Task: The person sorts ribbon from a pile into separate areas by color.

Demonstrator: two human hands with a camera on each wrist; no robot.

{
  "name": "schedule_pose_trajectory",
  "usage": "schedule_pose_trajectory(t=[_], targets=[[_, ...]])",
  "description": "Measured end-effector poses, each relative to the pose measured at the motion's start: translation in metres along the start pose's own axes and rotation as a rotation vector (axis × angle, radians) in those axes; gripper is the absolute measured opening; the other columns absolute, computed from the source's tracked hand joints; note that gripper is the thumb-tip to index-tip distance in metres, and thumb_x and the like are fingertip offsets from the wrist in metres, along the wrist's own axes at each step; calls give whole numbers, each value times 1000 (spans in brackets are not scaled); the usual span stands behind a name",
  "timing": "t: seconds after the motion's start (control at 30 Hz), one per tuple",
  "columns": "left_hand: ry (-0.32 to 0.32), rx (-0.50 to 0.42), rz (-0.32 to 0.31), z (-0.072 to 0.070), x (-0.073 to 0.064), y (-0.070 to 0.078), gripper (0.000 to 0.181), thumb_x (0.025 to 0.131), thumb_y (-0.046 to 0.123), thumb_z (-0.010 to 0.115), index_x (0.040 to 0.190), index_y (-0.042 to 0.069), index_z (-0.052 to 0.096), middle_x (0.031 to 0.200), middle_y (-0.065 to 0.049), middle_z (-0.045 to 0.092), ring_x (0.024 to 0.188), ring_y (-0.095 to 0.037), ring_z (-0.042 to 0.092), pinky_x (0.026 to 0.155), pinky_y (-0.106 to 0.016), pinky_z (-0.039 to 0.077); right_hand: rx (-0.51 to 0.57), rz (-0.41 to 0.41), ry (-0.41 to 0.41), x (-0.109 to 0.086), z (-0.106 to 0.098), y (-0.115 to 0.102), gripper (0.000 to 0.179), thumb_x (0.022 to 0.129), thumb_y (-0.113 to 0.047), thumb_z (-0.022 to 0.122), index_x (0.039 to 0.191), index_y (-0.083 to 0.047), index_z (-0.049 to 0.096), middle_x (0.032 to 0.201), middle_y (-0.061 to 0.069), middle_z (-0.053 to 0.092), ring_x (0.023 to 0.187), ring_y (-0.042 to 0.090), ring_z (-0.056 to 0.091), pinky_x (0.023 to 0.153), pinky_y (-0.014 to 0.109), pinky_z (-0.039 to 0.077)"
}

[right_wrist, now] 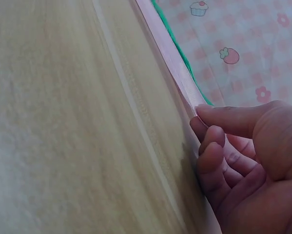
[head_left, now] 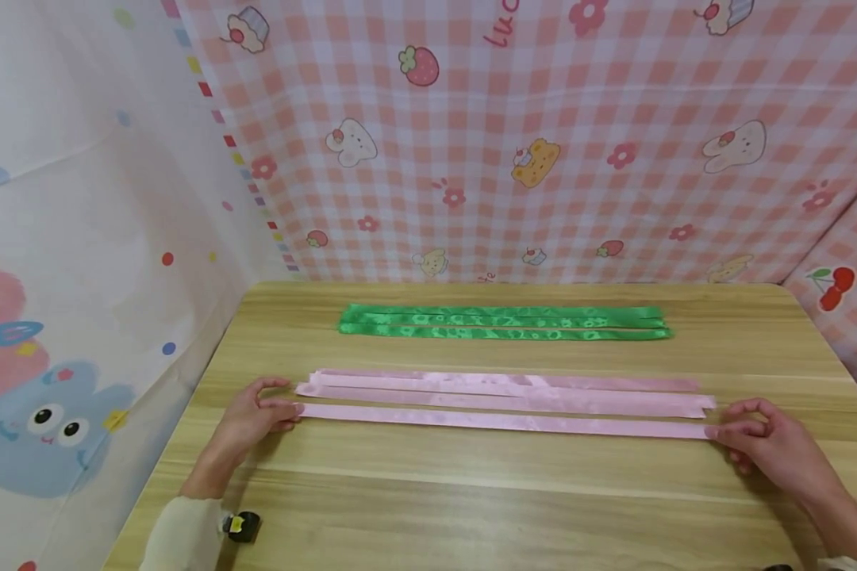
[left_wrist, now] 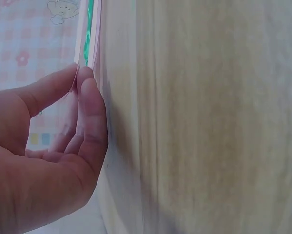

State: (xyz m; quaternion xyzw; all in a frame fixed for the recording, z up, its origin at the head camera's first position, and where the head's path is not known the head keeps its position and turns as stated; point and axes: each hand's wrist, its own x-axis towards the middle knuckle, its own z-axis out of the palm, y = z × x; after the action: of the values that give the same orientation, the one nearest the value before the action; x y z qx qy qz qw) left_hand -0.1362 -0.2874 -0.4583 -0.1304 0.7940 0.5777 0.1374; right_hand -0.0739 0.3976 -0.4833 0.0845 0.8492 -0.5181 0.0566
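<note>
A long pink ribbon strip stretches nearly straight between my hands, close over the table. My left hand pinches its left end between thumb and fingers, as the left wrist view also shows at the fingertips. At the other end my right hand pinches the ribbon between thumb and forefinger, the other fingers curled below. Just behind it lie several pink ribbon strips side by side, their ends uneven. Farther back, several green ribbon strips lie in a row.
The wooden table reaches back to a pink checked cloth hung behind it. A white patterned cloth hangs on the left. A small black object with a yellow label is beside my left sleeve.
</note>
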Motion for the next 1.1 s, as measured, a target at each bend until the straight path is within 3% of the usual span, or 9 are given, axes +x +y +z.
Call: schedule_pose_trajectory(t=[0.43,0.9,1.1], targets=[[69,16,-33,-2,1,-2,64,91,6,71,142,-5,34,89,-3,74,75,-9,69,69,-23,58,-111,55,40,4,1,-4,38,92,-25,73,105,-6,42,59,-7,56,49,11,49,45,29,43],[74,-1,-43,-1,5,-1,68,91,7,72,144,-6,32,90,-4,75,74,-9,69,67,-24,58,-43,48,72,5,2,-2,28,91,-19,74,102,-18,48,56,-11,54,45,8,45,41,29,40],[105,59,-17,-1,5,0,63,92,5,70,142,-8,34,90,-8,75,72,-8,68,65,-23,57,-61,36,75,2,2,0,25,92,-21,73,102,-20,50,60,-13,57,47,8,47,42,28,41]])
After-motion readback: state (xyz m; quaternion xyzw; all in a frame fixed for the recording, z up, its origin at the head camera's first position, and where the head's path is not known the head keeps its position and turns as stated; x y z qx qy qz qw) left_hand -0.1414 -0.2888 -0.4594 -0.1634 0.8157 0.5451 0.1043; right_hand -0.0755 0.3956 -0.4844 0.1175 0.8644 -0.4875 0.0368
